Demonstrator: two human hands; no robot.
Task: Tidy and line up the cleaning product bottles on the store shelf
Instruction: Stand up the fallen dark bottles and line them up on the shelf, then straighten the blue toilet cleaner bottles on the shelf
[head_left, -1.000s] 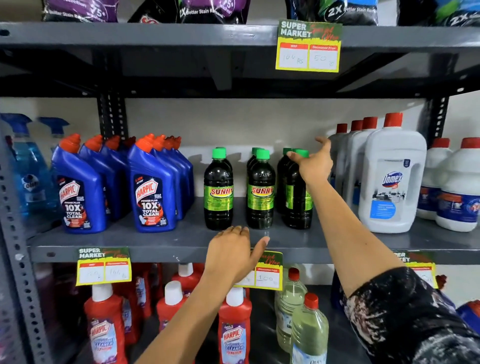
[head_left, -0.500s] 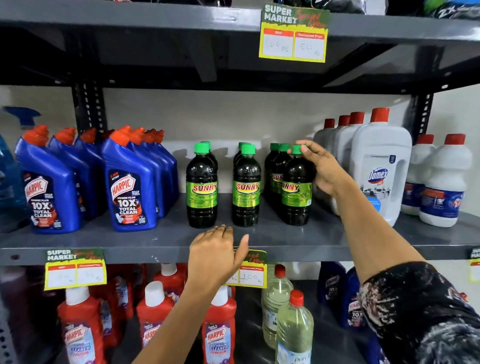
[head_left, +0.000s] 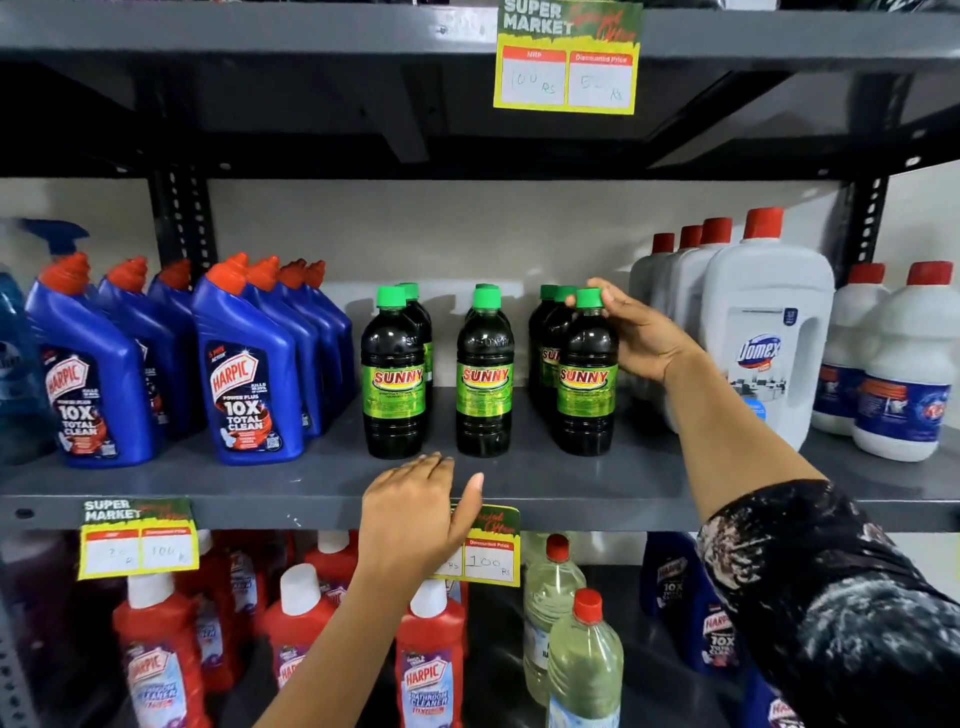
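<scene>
Spray bottle at far left was cut by frame edge, label unreadable. Rear Sunny bottles mostly hidden behind front one, only caps + bits of label showed. Left hand covered approx half the middle price tag. Handwritten price on left price tag too faint to read.

Sunny bottles stand between Harpic bottles left, Domex jugs right.

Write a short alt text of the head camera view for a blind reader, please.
The right hand grips the front right Sunny bottle on a grey shelf, while the left hand rests on the shelf edge. Blue Harpic bottles stand left, white Domex bottles right.
</scene>
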